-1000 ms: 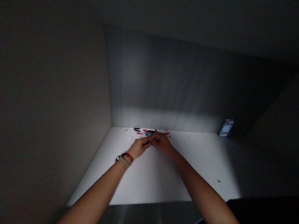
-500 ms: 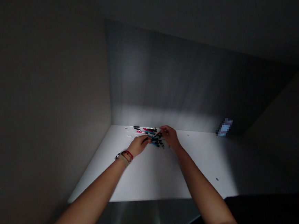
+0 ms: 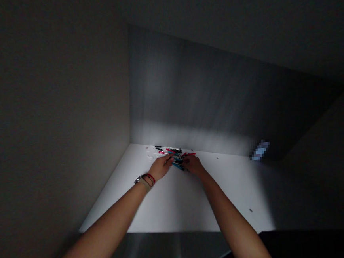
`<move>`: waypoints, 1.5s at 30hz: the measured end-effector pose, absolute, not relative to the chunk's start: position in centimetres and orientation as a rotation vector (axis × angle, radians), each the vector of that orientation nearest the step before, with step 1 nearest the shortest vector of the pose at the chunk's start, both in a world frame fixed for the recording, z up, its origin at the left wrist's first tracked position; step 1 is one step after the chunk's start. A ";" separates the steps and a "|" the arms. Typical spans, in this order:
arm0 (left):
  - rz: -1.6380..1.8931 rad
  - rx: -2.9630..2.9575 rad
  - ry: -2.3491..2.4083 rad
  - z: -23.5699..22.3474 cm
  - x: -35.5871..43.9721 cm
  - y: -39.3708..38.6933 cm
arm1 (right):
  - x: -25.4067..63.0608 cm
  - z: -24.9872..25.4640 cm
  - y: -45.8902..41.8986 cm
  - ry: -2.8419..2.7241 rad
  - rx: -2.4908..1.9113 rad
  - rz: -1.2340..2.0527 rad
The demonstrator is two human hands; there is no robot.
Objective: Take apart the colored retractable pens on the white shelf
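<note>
A loose pile of pens [image 3: 177, 165], black, blue and red, lies on the white surface near the back wall. My left hand [image 3: 160, 167] is at the pile's left side, its fingers closed around a dark pen [image 3: 168, 158]. At the right edge of the pile is my right hand [image 3: 195, 165], fingers bent inward among the pens. What its fingertips hold, if anything, is hidden. A red pen [image 3: 190, 154] lies just behind the right hand. More pens, among them a black pen [image 3: 158, 146], lie at the back left.
The white tabletop [image 3: 166, 209] meets a grey panel [image 3: 187, 92] behind and a wall [image 3: 97, 91] at left. A blurred-out bright rectangle [image 3: 260, 150] stands at the back right. A small dark piece [image 3: 250, 210] lies at the front right. The front edge drops to darkness.
My right hand has moved down and slightly toward me, into the right side of the pile. A red pen now shows behind it. My left hand stays at the pile with the dark pen.
</note>
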State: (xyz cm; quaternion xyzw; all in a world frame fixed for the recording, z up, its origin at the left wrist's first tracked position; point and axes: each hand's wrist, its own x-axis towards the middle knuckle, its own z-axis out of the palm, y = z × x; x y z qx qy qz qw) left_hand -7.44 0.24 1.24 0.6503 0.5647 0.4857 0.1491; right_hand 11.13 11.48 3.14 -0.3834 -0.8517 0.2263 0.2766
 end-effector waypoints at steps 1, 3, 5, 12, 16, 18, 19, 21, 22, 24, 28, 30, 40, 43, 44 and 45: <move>1.423 1.895 1.625 1.3 -7.5 0.3 | 11.0 3.1 11.5 -2.289 -1.023 0.610; 1.467 1.962 1.603 1.3 -7.5 0.4 | 10.9 2.9 11.5 -2.285 -1.023 0.612; 1.463 2.009 1.570 1.1 -7.6 0.6 | 10.8 2.9 11.8 -2.236 -1.041 0.611; 1.366 2.014 1.495 0.6 -7.3 0.6 | 10.8 4.5 11.0 -1.739 -0.897 1.091; 1.398 1.911 1.507 0.9 -7.4 0.4 | 10.2 6.0 8.9 -1.680 -0.732 1.249; 1.434 1.843 1.527 1.1 -7.5 0.4 | 9.9 6.3 8.2 -1.713 -0.689 1.277; 1.458 1.811 1.530 1.1 -7.5 0.4 | 9.8 6.3 8.0 -1.735 -0.673 1.289; 1.496 1.768 1.519 1.1 -7.5 0.4 | 9.5 6.1 7.9 -1.779 -0.647 1.303; 1.507 1.754 1.510 1.1 -7.4 0.4 | 9.4 5.9 7.9 -1.801 -0.634 1.308; 1.507 1.757 1.493 1.2 -7.3 0.3 | 9.3 5.6 8.0 -1.831 -0.611 1.311; 1.485 1.817 1.502 1.4 -7.1 0.0 | 9.2 5.3 8.3 -1.838 -0.603 1.252; 1.472 1.834 1.525 1.4 -7.1 0.0 | 9.2 5.3 8.4 -1.838 -0.604 1.210; 1.460 1.862 1.529 1.1 -7.1 0.1 | 9.2 5.2 8.4 -1.922 -0.555 1.136; 1.466 1.875 1.514 1.5 -6.9 -0.1 | 9.1 5.2 8.4 -1.921 -0.567 1.115; 1.465 1.876 1.509 1.6 -6.9 -0.1 | 9.1 5.3 8.4 -1.926 -0.569 1.107; 1.466 1.872 1.506 1.7 -6.9 -0.1 | 9.1 5.2 8.4 -1.937 -0.569 1.104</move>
